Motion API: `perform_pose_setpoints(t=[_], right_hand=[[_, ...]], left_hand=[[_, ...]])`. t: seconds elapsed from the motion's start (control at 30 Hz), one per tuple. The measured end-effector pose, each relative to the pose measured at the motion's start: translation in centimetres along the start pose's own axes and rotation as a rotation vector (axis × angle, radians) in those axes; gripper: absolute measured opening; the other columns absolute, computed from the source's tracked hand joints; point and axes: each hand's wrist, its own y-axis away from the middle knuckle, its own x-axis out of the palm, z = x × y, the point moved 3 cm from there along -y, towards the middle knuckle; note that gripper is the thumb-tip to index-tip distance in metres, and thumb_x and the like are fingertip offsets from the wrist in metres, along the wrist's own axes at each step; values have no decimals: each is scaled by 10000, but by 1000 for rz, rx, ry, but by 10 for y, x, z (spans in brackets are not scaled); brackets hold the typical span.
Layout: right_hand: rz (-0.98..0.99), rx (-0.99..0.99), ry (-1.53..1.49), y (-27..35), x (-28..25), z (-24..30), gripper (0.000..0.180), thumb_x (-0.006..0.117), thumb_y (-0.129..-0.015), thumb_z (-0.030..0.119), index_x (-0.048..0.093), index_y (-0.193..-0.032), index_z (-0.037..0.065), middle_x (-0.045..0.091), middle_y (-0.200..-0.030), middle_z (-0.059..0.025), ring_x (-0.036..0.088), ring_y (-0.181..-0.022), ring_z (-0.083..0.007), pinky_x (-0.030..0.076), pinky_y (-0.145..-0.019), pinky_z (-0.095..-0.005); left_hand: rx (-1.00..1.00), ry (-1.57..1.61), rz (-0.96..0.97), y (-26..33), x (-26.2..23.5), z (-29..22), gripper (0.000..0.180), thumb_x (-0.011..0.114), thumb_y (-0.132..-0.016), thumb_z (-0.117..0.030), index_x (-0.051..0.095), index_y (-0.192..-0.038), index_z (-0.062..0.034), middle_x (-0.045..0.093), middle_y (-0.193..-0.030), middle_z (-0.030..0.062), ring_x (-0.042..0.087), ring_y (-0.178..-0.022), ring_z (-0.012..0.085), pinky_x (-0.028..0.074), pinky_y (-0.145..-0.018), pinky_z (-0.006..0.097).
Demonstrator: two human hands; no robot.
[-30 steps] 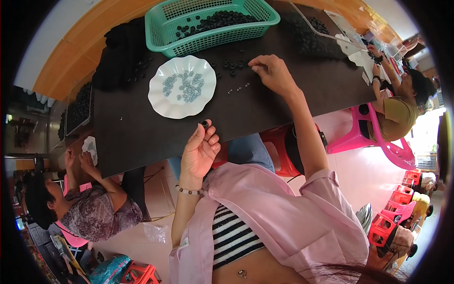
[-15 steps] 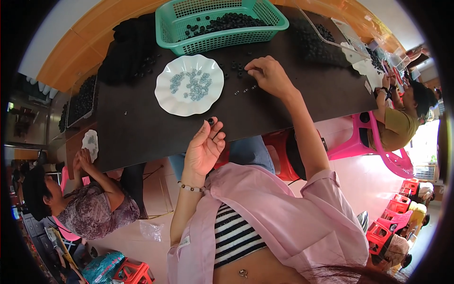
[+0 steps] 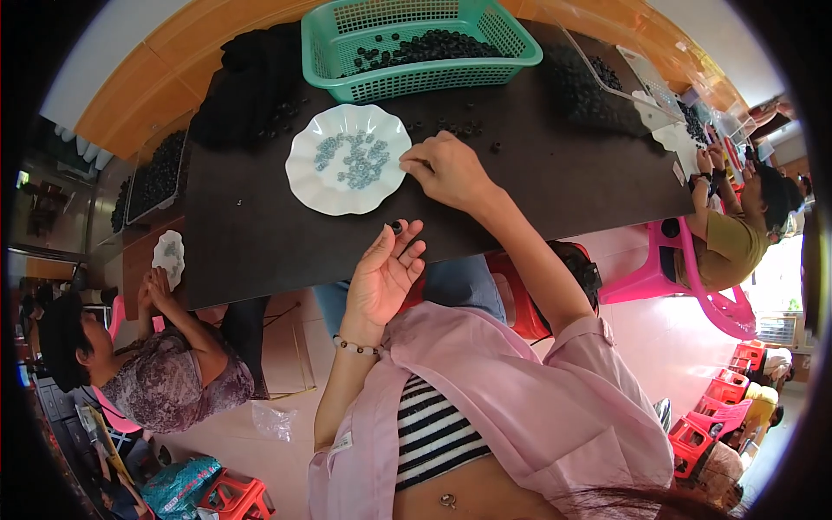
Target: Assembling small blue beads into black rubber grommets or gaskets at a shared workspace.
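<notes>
Your left hand (image 3: 381,277) lies open, palm up, at the near edge of the counter (image 3: 555,186), one small black ring (image 3: 396,228) pinched at its fingertips. Your right hand (image 3: 446,169) reaches the rim of the single white scalloped plate (image 3: 305,186), fingers closed as if picking a pale blue piece (image 3: 351,162); whether one is gripped I cannot tell. Joining piece to ring seems next, needing a fine pinch. Beyond stands one green basket (image 3: 416,82) of black rings.
</notes>
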Motion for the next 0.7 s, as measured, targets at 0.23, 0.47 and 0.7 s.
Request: perform_pose_setpoints(t=[0.23, 0.47, 0.7], right_hand=[[-58, -114, -79, 0, -8, 1, 135, 679, -800, 136, 716, -900, 53, 676, -783, -103, 602, -738, -270, 489, -713, -355], [-140, 113, 16, -6, -69, -55, 149, 645, -818, 71, 705, -950, 38, 656, -769, -143, 592, -677, -247, 475, -659, -349], [-62, 140, 142, 1, -71, -77, 168, 625, -798, 64, 707, -944, 60, 680, -832, -114, 575, -856, -303, 480, -793, -386]], left_hand=[[-5, 4, -24, 0, 0, 2, 230, 572, -958, -257, 614, -1100, -81, 632, -1128, 62, 612, -915, 167, 509, -770, 300], [-11, 42, -9, -2, 7, 2, 205, 568, -934, -156, 607, -1081, -18, 665, -997, 98, 587, -786, 166, 499, -721, 294], [38, -125, -70, -1, 14, 4, 221, 568, -923, -146, 599, -1097, -13, 668, -909, 84, 595, -720, 128, 513, -702, 260]])
